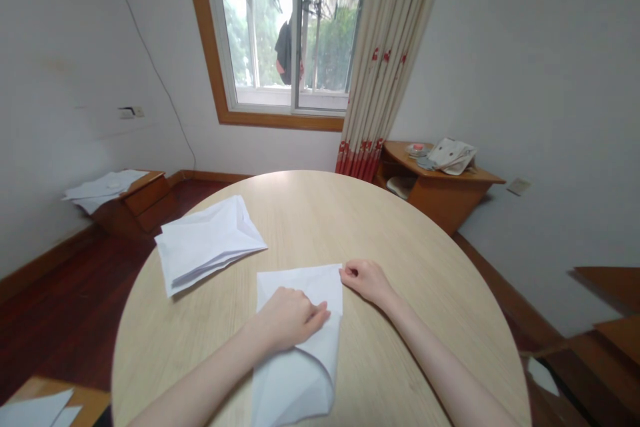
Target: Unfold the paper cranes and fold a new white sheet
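Note:
A white sheet of paper (300,360) lies partly folded on the round wooden table (410,260) in front of me. My left hand (287,319) rests on the middle of the sheet, fingers together and pressing flat on a folded flap. My right hand (367,280) pinches the sheet's upper right corner with curled fingers. The near end of the sheet curls up off the table.
A stack of folded white paper (207,240) lies on the table to the left. A low wooden cabinet (135,200) with paper on it stands at the left wall, a corner shelf (440,180) with a bag at the right. More paper (35,408) shows bottom left.

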The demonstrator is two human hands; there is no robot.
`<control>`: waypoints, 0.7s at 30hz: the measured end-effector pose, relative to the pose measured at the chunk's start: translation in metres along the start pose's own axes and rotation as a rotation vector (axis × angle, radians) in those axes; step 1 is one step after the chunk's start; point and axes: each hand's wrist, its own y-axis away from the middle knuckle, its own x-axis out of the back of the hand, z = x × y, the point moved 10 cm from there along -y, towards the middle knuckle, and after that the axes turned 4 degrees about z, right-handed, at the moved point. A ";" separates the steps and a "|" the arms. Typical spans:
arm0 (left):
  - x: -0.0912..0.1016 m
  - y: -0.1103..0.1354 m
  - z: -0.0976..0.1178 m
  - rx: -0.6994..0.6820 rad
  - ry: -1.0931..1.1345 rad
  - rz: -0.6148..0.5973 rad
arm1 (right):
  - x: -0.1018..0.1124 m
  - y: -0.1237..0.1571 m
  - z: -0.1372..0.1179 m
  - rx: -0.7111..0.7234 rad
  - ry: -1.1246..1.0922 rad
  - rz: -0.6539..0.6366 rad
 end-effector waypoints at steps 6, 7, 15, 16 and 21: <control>0.001 0.001 0.001 -0.008 -0.005 0.009 | 0.004 -0.003 0.006 -0.039 -0.062 0.044; 0.001 0.001 0.001 -0.007 -0.005 0.008 | 0.005 -0.004 0.007 -0.047 -0.066 0.051; 0.001 0.000 0.000 0.006 0.005 0.001 | 0.006 -0.007 0.013 -0.109 -0.011 0.078; 0.001 0.000 0.000 0.007 0.009 0.004 | 0.005 -0.007 0.013 -0.116 0.003 0.081; 0.001 0.000 -0.002 0.009 0.038 0.024 | 0.005 -0.006 0.015 -0.156 0.080 0.101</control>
